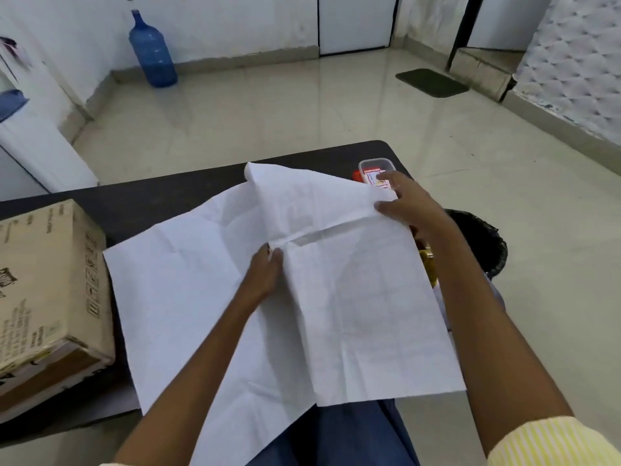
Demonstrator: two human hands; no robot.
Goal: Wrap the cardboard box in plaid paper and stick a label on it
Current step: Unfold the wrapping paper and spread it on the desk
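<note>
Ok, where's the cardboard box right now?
The brown printed cardboard box sits at the head view's left edge on the dark table, beside the white paper sheet, unwrapped.

Both hands, the left hand (pixel 265 270) and right hand (pixel 408 203), grip creased white paper (pixel 353 297) spread over the dark bench (pixel 168 200), beside the cardboard box (pixel 50 290).

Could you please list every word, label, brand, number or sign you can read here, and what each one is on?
No text is legible enough to quote.
Cardboard box: printed lines, a dark logo and a column of handling symbols, all too blurred to read.
Clear plastic container: a red and white label inside, too small to read.
Paper: white side up, no print visible.
Blue water bottle: no label visible.
</note>
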